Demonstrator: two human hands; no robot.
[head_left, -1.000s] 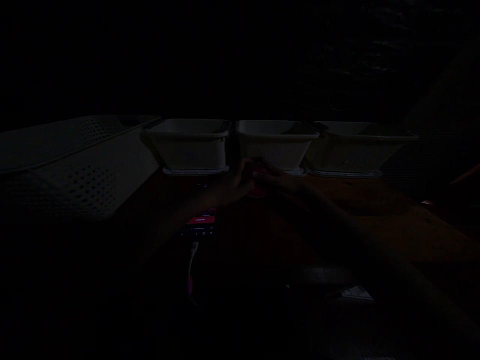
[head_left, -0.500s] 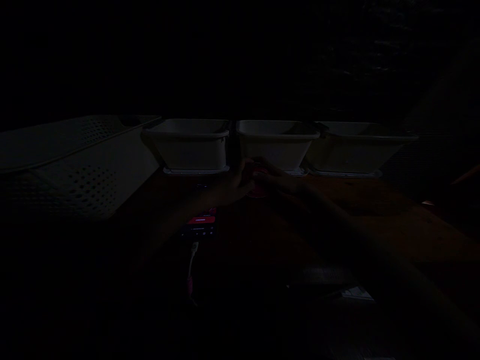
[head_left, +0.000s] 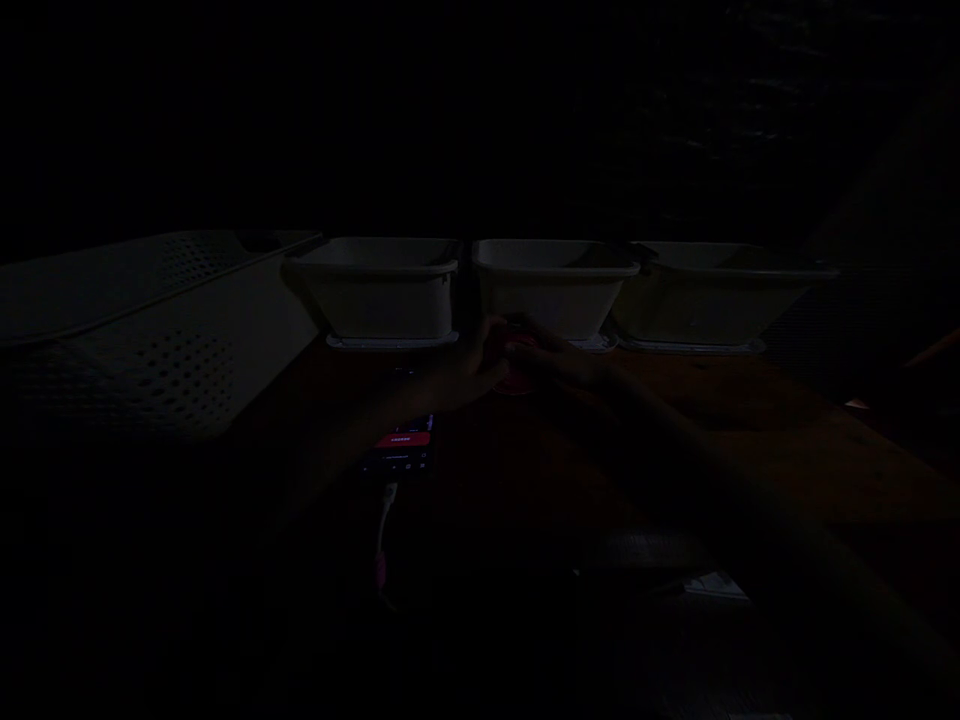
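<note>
The scene is very dark. My left hand (head_left: 474, 368) and my right hand (head_left: 566, 360) meet at the middle, in front of the centre bin. Between them is a small red round object (head_left: 515, 379), with the fingers of both hands closed around its sides and top. Its exact kind cannot be made out. Under my left forearm lies a phone (head_left: 405, 440) with a lit screen, partly covered by the arm. A white cable (head_left: 383, 520) runs from its near end.
Three pale bins, left (head_left: 391, 305), centre (head_left: 551, 300) and right (head_left: 694, 305), stand along the back of the wooden table (head_left: 750, 420). A large perforated basket (head_left: 255, 330) is at the left. A pale flat item (head_left: 716, 585) lies near my right forearm.
Both hands stay around the red object with hardly any movement. On the phone, the picture above the red bar has changed.
</note>
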